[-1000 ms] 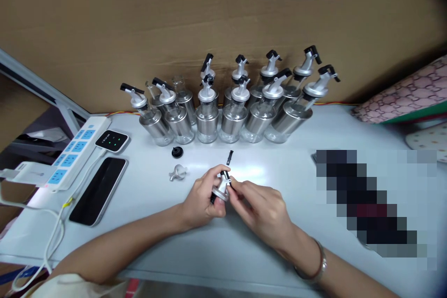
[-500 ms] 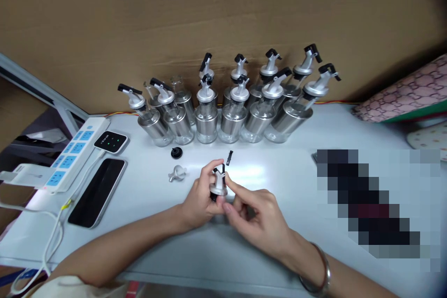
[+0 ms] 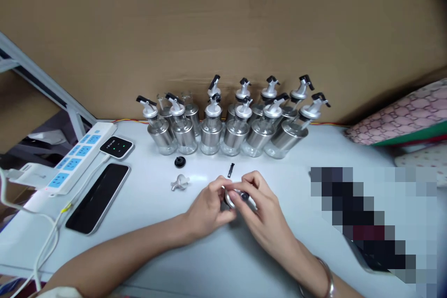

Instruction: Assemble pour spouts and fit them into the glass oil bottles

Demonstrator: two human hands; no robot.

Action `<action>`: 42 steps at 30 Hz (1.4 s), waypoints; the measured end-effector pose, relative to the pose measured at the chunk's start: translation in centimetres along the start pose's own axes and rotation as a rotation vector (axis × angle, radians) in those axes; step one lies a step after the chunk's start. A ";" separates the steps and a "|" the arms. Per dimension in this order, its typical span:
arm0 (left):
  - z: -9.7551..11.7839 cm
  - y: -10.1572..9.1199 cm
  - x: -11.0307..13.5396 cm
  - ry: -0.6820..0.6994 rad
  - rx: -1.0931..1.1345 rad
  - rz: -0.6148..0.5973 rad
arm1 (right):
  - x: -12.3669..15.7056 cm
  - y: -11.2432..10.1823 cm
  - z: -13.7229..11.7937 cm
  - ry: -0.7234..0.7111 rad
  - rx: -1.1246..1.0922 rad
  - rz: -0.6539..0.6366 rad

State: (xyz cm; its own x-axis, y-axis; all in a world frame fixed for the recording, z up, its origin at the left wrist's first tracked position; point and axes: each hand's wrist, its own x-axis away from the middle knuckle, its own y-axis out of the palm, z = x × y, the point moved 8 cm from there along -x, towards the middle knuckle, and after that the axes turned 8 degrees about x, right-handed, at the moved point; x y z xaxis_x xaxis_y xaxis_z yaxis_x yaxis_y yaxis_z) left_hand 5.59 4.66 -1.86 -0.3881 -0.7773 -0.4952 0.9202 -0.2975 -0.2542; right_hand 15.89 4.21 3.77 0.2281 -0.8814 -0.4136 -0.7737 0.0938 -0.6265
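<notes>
Between my two hands, low over the table, is a silver-and-black bottle pourer [image 3: 229, 200], tilted on its side and partly covered by fingers. My left hand [image 3: 208, 204] is closed round its base end. The fingers of my right hand [image 3: 263, 207] pinch its body from the other side. Just beyond my fingertips lies a small black lever [image 3: 231, 170]. Farther left are a loose silver spout piece [image 3: 179, 182] and a round black stopper [image 3: 180, 162], both on the white table [image 3: 153, 256].
Several glass bottles with steel bands [image 3: 211, 137] stand in two rows at the back, most with pourers on. On the left lie a power strip [image 3: 77, 158], a small black device [image 3: 117, 147], a phone [image 3: 98, 198] and white cables. A blurred-out dark object [image 3: 363, 219] is at right.
The pourer has gone from upright to tilted on its side, spout toward the right. My right hand has moved from touching it with a fingertip to gripping it.
</notes>
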 end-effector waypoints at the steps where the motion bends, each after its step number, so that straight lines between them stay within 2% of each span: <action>1: -0.3 -0.1 0.0 -0.042 0.012 0.008 | 0.1 0.0 -0.2 -0.029 -0.045 0.005; 5: -0.8 -0.2 0.1 -0.155 0.022 0.005 | 0.0 -0.3 -0.7 -0.041 -0.303 0.023; 10: -1.3 0.2 0.1 -0.260 0.029 -0.061 | -2.8 -4.3 -0.8 0.057 -0.684 0.315; 12: -1.4 0.3 0.0 -0.313 0.035 -0.089 | -5.0 -5.6 -1.3 0.101 -0.752 0.316; 15: -1.4 0.6 -0.1 -0.395 0.006 -0.173 | -8.3 -8.5 -2.7 0.055 -0.672 0.419; 17: -1.2 0.9 -0.2 -0.424 -0.038 -0.234 | -11.0 -8.8 -3.9 0.037 -0.590 0.353; 20: -0.9 1.1 -0.4 -0.418 -0.107 -0.281 | -15.0 -8.8 -7.0 -0.136 -0.077 0.340; 21: -0.8 1.2 -0.5 -0.413 -0.124 -0.291 | -16.4 -8.2 -8.0 -0.195 0.081 0.307; 22: -0.7 1.2 -0.5 -0.407 -0.139 -0.299 | -18.0 -6.9 -8.8 -0.242 0.221 0.212; 26: -0.6 1.5 -0.5 -0.359 -0.190 -0.336 | -22.2 0.2 -10.0 -0.399 0.767 -0.293; 27: -0.5 1.5 -0.5 -0.337 -0.199 -0.346 | -22.8 1.3 -10.2 -0.408 0.807 -0.334; 31: -0.2 1.9 -0.4 -0.266 -0.218 -0.390 | -24.4 4.9 -10.3 -0.394 0.893 -0.442; 35: -0.1 2.0 -0.5 -0.267 -0.195 -0.406 | -25.0 7.0 -8.8 -0.320 0.936 -0.547; 39: -0.8 1.7 -0.6 -0.349 -0.043 -0.350 | -25.2 7.3 -7.4 -0.303 0.935 -0.589; 42: -2.2 1.0 -0.6 -0.493 0.224 -0.188 | -25.9 6.1 -7.5 -0.308 0.931 -0.545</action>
State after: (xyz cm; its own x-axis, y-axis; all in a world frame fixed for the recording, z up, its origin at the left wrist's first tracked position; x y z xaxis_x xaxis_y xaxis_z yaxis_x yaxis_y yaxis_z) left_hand 6.60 6.04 -3.60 -0.5265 -0.8501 0.0009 0.8465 -0.5244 -0.0916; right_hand 0.85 24.13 15.59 0.6375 -0.7704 0.0021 0.1884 0.1532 -0.9701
